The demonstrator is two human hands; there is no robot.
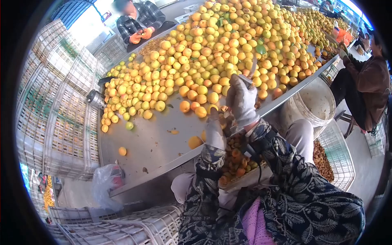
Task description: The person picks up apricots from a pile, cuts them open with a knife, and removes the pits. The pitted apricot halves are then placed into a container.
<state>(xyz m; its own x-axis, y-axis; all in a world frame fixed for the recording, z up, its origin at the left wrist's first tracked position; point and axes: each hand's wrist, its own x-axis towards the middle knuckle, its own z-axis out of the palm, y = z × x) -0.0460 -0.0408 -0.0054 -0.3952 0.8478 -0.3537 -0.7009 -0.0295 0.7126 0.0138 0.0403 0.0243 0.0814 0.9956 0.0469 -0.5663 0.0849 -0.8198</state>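
Note:
My right hand (243,102), in a pale glove, is closed around a small knife (253,68) whose blade points up over the fruit. My left hand (215,132), also gloved, is beside it at the metal table's near edge. Its fingers are curled in, and what they hold is hard to make out against the brownish pieces between the hands. Just beyond both hands, loose apricots (200,112) lie on the metal table (151,134). Below my hands, a container of cut apricot pieces (239,161) is partly hidden by my sleeves.
A large heap of apricots (228,45) covers the table's far part. Stacked plastic crates (61,106) stand left. At right are a white bucket (314,102), a crate (341,163) and a seated person (363,81). Another person (141,24) in orange gloves sits across the table.

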